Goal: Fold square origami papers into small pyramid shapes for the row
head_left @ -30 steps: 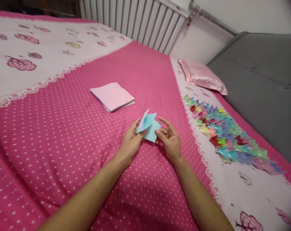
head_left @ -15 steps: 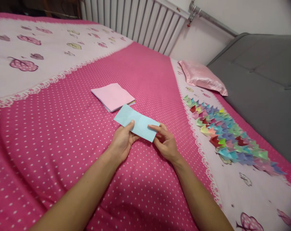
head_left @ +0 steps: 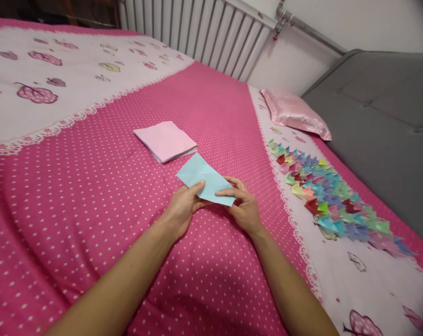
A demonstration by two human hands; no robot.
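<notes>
A light blue sheet of folded paper (head_left: pixel 204 173) is held between both hands above the pink dotted bedspread (head_left: pixel 113 196). My left hand (head_left: pixel 183 205) grips its lower left edge, thumb on top and fingers underneath. At the right end, my right hand (head_left: pixel 242 200) lays fingers on top of the paper, with other fingers behind it. Just beyond the paper lies a stack of square paper (head_left: pixel 165 141), pink sheet uppermost, with other colours showing at its edge.
Several rows of small folded paper shapes (head_left: pixel 332 196) in many colours cover the bed to the right. Behind them are a pink satin pillow (head_left: pixel 295 112) and a grey headboard (head_left: pixel 379 107). A white radiator (head_left: pixel 197 35) stands at the far side.
The blue paper has shifted slightly right and turned, its right end dipping. My left hand has moved right, closer to my right hand.
</notes>
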